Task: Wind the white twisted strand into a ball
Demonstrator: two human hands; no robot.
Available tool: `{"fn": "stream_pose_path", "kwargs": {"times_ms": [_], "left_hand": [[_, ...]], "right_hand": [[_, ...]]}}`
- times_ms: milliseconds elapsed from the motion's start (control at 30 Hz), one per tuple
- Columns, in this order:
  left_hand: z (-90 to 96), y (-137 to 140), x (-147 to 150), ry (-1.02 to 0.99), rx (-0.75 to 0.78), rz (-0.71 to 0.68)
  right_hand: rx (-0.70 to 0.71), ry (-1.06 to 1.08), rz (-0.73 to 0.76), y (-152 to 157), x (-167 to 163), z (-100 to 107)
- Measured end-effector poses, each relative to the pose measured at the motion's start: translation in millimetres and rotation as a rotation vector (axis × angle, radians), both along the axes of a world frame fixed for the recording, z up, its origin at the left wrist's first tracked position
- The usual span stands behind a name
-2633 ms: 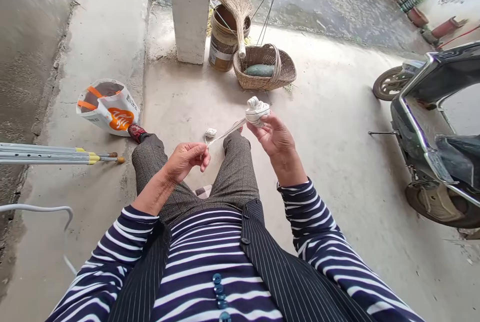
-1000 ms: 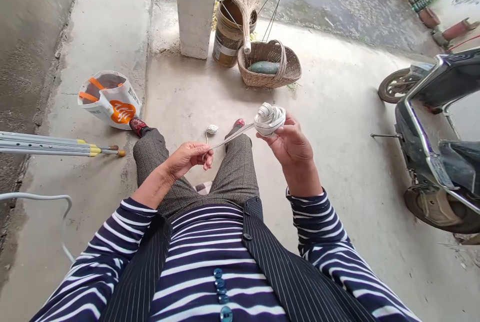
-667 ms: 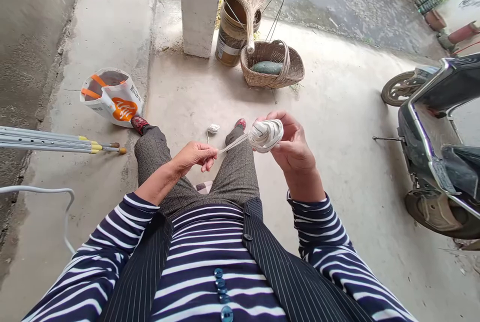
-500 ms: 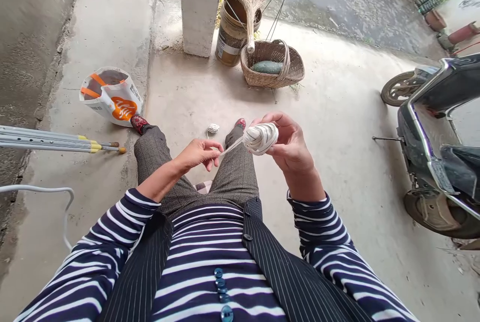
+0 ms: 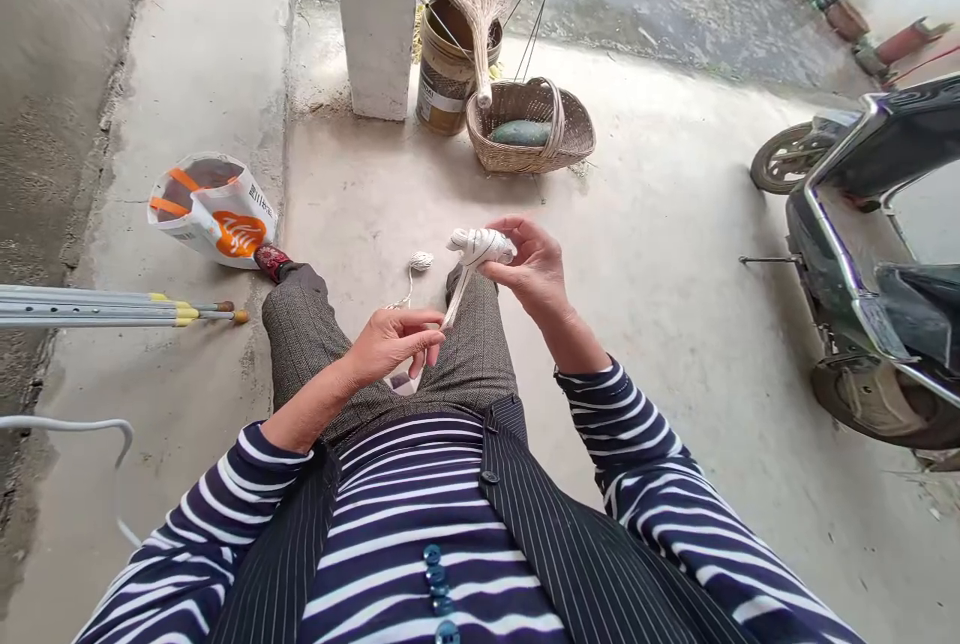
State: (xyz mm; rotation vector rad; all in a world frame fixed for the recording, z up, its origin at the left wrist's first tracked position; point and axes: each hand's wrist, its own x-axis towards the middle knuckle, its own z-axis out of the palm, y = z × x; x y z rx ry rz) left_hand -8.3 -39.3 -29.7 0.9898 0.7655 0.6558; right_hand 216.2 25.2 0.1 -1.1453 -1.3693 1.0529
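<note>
In the head view my right hand [image 5: 531, 266] grips a wound bundle of white cord [image 5: 484, 247] with a few dark strands in it, held above my thigh. A pale straight length of cord [image 5: 459, 296] runs down from the bundle to my left hand [image 5: 396, 339], whose thumb and forefinger pinch its end. Further away, a small ball of white cord [image 5: 421, 262] lies on the floor between my feet. A loose strand [image 5: 409, 290] trails from that ball toward my lap, and its far end is hidden behind my left hand.
A white and orange bag [image 5: 217, 209] stands by my left foot, with metal crutches [image 5: 97, 307] nearer. Ahead are a pillar [image 5: 379, 24], a bucket [image 5: 442, 74] with a straw broom [image 5: 476, 9], and a wicker basket [image 5: 517, 156] holding a green gourd [image 5: 521, 133]. A scooter [image 5: 847, 254] is at right.
My right hand has moved left and tilted the cord bundle, so the length to my left hand now runs steeply downward. My left hand has dropped slightly. The view has shifted a little.
</note>
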Motion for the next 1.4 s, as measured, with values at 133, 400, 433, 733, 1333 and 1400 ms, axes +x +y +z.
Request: {"fn": "stream_pose_path", "kwargs": {"times_ms": [133,400,433,733,1333,1400], "left_hand": [[1.0,0.3,0.5,0.048,0.02,0.109],[3.4,7.8,5.5,0.259,0.12,0.311],[5.0,10.6,5.4,0.282,0.134,0.321],[3.6,52.9,-13.2,0.403,-0.017,0.182],[-40.3,82.5,-31.2,0.633,-0.339,-0.562],[-46.6,81.8,-29.9,0.653,-0.357,-0.575]], "right_hand": [[0.018,-0.053,-0.022,-3.1,-6.7,-5.4],[0.324,-0.528,-0.009,-1.4,-17.7,-24.1],[0.372,-0.578,0.027,-0.6,-21.0,-30.3],[0.299,-0.553,0.402,-5.5,-26.2,-59.6],[0.321,-0.565,0.86,-29.2,-34.1,-97.1],[0.317,-0.592,0.906,-28.0,-36.0,-95.5]]}}
